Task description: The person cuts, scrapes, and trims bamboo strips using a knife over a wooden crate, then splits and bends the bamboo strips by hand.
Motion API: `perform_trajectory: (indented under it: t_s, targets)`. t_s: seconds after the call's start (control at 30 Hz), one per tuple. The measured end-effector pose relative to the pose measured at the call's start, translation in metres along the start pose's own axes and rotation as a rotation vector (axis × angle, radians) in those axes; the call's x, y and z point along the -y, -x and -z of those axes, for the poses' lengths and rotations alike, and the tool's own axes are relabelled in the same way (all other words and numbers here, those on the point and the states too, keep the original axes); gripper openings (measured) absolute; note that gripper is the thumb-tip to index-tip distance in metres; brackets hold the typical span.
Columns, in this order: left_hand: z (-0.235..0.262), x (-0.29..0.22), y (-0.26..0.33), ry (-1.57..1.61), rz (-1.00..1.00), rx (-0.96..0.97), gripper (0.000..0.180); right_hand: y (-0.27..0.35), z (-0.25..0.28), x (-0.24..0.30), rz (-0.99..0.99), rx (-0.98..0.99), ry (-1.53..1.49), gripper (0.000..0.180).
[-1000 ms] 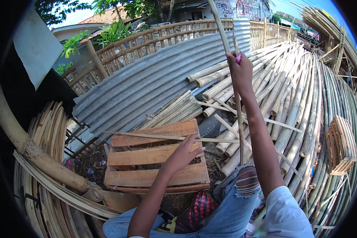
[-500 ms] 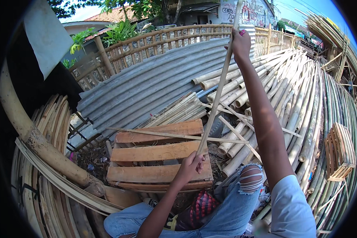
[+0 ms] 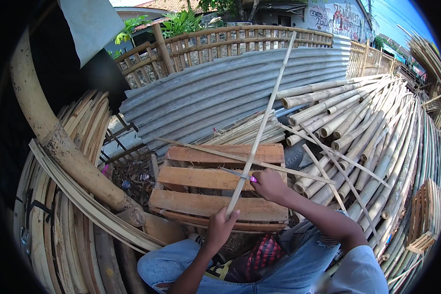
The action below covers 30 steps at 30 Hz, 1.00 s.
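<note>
A long, pale bamboo strip (image 3: 268, 115) slants up and away from me over the wooden crate (image 3: 201, 201). Its near end is wrapped in the fingers of my left hand (image 3: 219, 229), low at the crate's front edge. My right hand (image 3: 273, 186) is closed round the pink handle of a small knife (image 3: 236, 173). The knife's blade points left and crosses the strip above the crate slats, apparently touching it. Another thin bamboo strip (image 3: 294, 171) lies across the crate top, passing by my right hand.
Bamboo poles (image 3: 348, 117) are piled to the right, with loose strips on them and a small wooden crate (image 3: 425, 215) farther right. Corrugated sheeting (image 3: 220, 88) stands ahead before a bamboo fence (image 3: 245, 39). Split bamboo (image 3: 59, 235) and a thick bamboo post (image 3: 83, 166) flank my left.
My right hand has come down and nearer along the strip, from high up to above the crate, with the knife. The strip stays in my left hand. The view has shifted left.
</note>
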<state>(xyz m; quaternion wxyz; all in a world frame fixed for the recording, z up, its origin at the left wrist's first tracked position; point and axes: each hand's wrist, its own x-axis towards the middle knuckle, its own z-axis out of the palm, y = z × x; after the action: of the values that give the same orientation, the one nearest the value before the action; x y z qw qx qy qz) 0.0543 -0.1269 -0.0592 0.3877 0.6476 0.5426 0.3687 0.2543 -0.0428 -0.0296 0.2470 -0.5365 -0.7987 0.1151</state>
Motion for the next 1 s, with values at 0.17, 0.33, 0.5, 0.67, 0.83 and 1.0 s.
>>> perform_trajectory:
  t_s: [0.17,0.33,0.5,0.67,0.83,1.0]
  targets:
    - [-0.006,0.006,0.011,-0.013,0.006,-0.020,0.032,-0.022,-0.013,-0.023,-0.035,-0.057,0.214,0.025]
    - [-0.014,0.014,0.005,-0.032,0.045,-0.017,0.033,-0.020,-0.036,-0.018,-0.019,0.042,0.238,0.023]
    - [-0.024,0.018,0.021,-0.022,0.051,0.034,0.036,-0.054,0.004,-0.096,-0.169,-0.187,0.414,0.022]
    - [-0.024,0.020,0.013,-0.023,0.088,0.015,0.034,-0.020,-0.023,-0.044,-0.001,0.114,0.372,0.024]
    - [-0.023,0.014,0.017,-0.115,0.045,0.015,0.033,-0.051,0.007,-0.083,-0.275,-0.044,0.409,0.023]
    - [-0.030,0.025,0.023,-0.098,0.073,0.048,0.033,-0.041,0.000,-0.086,-0.264,0.039,0.403,0.021]
